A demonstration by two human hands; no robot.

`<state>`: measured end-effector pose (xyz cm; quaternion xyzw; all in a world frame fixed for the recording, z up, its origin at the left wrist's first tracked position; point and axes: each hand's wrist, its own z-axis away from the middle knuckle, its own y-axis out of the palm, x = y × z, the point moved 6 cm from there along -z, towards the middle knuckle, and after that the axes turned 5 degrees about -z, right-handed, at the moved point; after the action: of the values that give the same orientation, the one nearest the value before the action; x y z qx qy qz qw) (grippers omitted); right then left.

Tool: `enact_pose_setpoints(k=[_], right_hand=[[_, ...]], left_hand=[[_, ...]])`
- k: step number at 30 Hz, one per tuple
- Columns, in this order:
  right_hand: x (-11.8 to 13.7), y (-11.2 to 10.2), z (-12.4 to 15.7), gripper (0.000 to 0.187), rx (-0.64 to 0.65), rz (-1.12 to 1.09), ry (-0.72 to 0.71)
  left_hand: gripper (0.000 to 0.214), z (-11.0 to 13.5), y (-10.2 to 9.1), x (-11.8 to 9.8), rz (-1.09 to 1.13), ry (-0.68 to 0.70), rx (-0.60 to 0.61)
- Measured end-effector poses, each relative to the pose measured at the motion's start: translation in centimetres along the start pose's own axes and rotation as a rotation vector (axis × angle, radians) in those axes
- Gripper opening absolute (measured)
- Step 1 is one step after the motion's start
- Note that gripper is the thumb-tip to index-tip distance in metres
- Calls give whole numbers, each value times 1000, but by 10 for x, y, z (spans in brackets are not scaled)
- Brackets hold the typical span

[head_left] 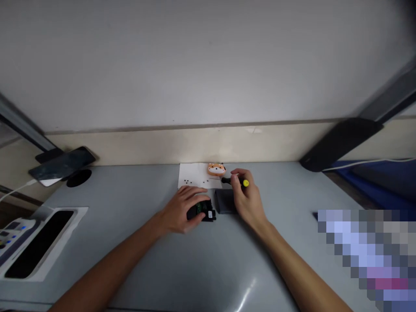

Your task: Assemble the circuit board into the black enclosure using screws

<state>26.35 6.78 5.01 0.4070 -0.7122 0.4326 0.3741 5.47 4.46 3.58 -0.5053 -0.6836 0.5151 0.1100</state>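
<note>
Your left fingers (198, 199) are clasping a black casing (206, 207) showing green circuitry (199, 209) and white label (210, 214); your right fingers (238, 187) are holding a yellow-ended screwdriver (246, 183).

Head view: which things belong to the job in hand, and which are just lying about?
In the job, likely:
circuit unit, in the left hand
screwdriver, in the right hand
dark bits, maybe screws
paper under them
dark slab by the right hand

Probably just lying about:
animal-face item
propped phone
flat black item, lower left
white device, left edge
</note>
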Motion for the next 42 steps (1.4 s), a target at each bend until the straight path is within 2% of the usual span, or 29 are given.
enact_pose_setpoints(k=[5, 13, 19, 32, 42], right_hand=[[4, 5, 2, 36, 55, 62, -47], [4, 15, 8, 35, 107, 62, -37], [4, 11, 5, 38, 41, 40, -29], [3, 6, 4, 36, 15, 37, -21], [9, -3, 6, 38, -82, 59, 9]], left_hand=[[43, -1, 3, -1, -33, 23, 27], [45, 4, 8, 3, -32, -47, 39], [45, 6, 8, 4, -17, -59, 44], [42, 4, 9, 7, -30, -109, 17], [44, 3, 7, 6, -15, -120, 25]])
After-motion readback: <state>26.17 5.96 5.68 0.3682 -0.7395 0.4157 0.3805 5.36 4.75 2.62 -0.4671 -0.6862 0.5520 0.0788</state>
